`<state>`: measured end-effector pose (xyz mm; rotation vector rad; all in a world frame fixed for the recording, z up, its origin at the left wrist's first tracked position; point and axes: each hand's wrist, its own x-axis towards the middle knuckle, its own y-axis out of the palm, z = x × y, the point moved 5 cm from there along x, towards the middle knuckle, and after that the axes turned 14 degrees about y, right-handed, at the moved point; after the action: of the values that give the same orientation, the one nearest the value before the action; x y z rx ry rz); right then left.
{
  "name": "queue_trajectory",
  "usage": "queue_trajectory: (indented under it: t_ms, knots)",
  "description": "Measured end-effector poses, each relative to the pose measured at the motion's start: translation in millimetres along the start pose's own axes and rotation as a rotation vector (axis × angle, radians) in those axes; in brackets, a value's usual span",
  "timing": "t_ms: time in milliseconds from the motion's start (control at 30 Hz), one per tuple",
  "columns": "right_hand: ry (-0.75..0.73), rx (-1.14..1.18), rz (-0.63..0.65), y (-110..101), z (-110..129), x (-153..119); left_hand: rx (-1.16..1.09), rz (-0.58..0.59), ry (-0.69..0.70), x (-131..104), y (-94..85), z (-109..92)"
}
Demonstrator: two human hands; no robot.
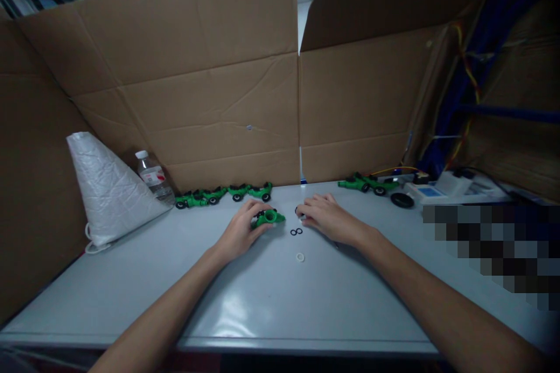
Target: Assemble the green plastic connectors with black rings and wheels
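Observation:
My left hand (pixel 241 229) is closed round the rear of a green toy car body (pixel 268 217), whose pointed end faces right and whose top shows a round opening. To its right, my right hand (pixel 322 215) rests low over the table with its fingers pressed together. A small dark ring-like piece (pixel 297 211) shows at its fingertips, and what else it holds is hidden. Between and below the hands lie two small black rings (pixel 296 232) side by side. A white ring (pixel 300 257) lies nearer the front.
Several green toy cars (pixel 213 195) line the back left; more green cars (pixel 367 183) stand back right. Beside them are a black ring (pixel 402 200) and a white power strip (pixel 455 188). A bottle (pixel 154 176) and silvery bag (pixel 114 192) stand left. Cardboard walls (pixel 196 87) enclose the table (pixel 245 315).

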<state>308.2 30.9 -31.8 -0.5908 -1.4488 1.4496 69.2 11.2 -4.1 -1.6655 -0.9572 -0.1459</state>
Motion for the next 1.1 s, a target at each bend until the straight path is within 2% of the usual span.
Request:
queue_trajectory:
  t_ms: [367,667,900,1100]
  knots:
    - [0.039,0.044,0.028,7.9,-6.4,3.4,-0.02,-0.035,-0.06,-6.5,3.8,14.4]
    - [0.033,0.029,0.009,6.1,0.0,1.5,-0.048,-0.008,-0.065,-10.3,9.4,24.2]
    - [0.042,0.025,0.027,6.4,0.2,2.0,0.039,0.086,-0.042,-7.5,10.0,15.2]
    - [0.052,0.025,-0.006,2.9,2.3,1.9,0.042,0.105,0.006,-7.5,7.9,10.5]
